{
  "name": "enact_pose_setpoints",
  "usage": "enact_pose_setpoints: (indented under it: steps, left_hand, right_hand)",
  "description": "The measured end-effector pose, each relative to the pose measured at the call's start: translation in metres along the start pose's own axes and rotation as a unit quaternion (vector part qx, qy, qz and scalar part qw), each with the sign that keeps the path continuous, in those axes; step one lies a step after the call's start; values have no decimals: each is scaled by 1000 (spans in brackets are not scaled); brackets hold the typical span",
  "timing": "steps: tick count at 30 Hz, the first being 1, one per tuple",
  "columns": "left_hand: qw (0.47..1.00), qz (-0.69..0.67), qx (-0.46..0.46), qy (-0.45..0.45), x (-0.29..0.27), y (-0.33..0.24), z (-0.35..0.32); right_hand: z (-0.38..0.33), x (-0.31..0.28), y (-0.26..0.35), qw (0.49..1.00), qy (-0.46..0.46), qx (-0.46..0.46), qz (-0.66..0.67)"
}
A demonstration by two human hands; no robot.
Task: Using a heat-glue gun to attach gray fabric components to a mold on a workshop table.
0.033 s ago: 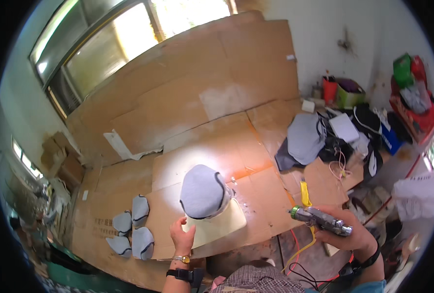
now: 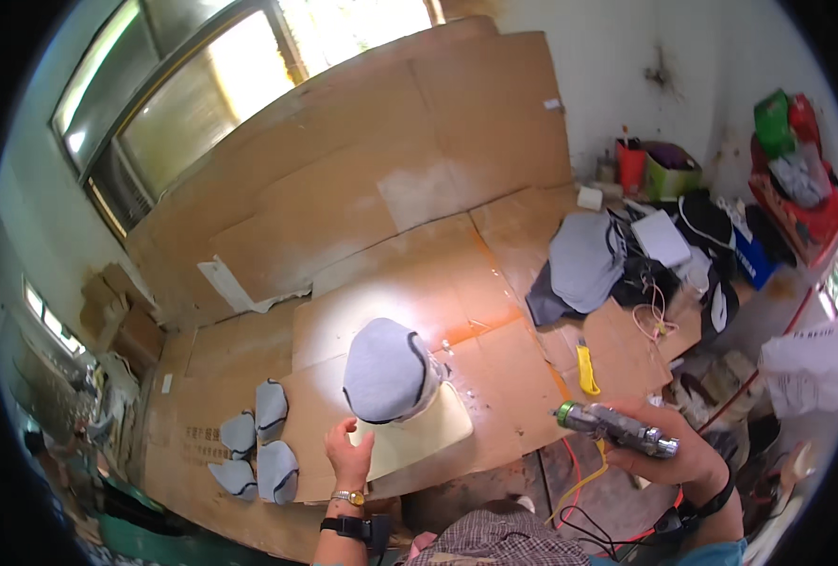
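Covering the whole work area, the cardboard sheets (image 2: 362, 236) lie flat and also lean up against the wall under the window. At the middle of this cardboard stands a grey cap (image 2: 384, 370), pulled over a form and resting on a pale board (image 2: 428, 436). To the right of the cap and well apart from it, a pile of grey caps (image 2: 584, 259) lies among bags and cables. To the left of the cap, near the cardboard edge, four grey cut pieces (image 2: 260, 443) lie close together. A yellow knife (image 2: 588, 370) lies right of the cap, between it and the pile. The left hand (image 2: 350, 455) is just below the cap with fingers loosely spread, open and holding nothing; I cannot tell if the fingertips touch the cap or the board. The right hand (image 2: 669, 451), further right of the cap, is closed around a silvery spray can (image 2: 615, 427) that points left toward it.
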State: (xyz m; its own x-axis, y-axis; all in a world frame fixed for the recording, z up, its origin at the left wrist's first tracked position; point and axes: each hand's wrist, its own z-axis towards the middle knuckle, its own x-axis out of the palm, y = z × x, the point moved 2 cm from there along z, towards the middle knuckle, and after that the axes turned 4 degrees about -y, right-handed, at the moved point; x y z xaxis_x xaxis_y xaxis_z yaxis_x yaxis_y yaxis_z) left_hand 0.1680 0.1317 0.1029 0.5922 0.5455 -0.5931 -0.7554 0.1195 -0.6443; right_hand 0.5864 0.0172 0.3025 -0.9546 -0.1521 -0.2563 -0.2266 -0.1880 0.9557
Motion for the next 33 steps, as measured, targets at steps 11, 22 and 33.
enact_pose_setpoints:
  steps: [11,22,33]
  left_hand:
    - [996,30,76,-40,24,-49,40]
    - [969,-90,-182,-142,-78,80,7]
    - [925,-127,-316,-168,-117,211,-57]
  right_hand:
    - [-38,-19,15,996,32,2,-82]
    - [-26,117,79,980,125,-47,-146]
    - [47,176,113,980,51,56,-184]
